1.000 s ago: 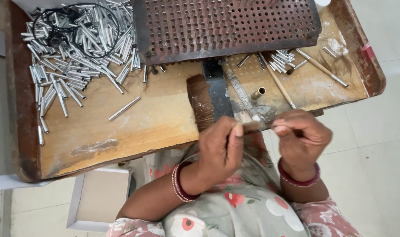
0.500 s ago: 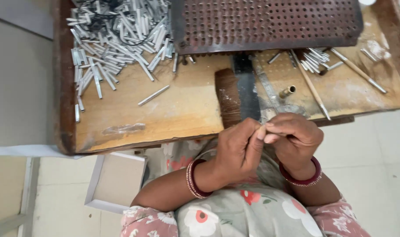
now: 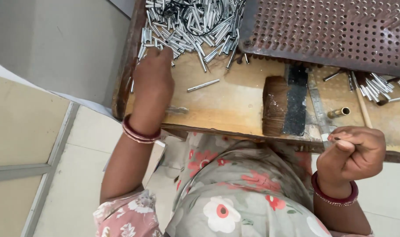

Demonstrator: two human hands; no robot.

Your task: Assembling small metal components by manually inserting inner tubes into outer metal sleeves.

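My left hand (image 3: 152, 83) reaches over the wooden tray (image 3: 226, 105) and its fingertips rest at the near edge of a heap of small shiny metal tubes (image 3: 195, 22). Whether it grips any tube is hidden under the fingers. My right hand (image 3: 351, 151) hovers at the tray's front edge, fingers curled into a fist, pinching a thin dark pin between thumb and forefinger. A single loose tube (image 3: 203, 85) lies on the wood to the right of my left hand.
A rusty perforated metal plate (image 3: 331, 30) covers the tray's far right. A dark brush block (image 3: 284, 105), a brass tube (image 3: 339, 113), a thin stick and several more tubes (image 3: 375, 83) lie near my right hand. Pale floor tiles lie to the left.
My left hand has left my right hand and stretched out to the tube heap at the left. My right hand stays near the tray's front edge. The view has swung leftward.
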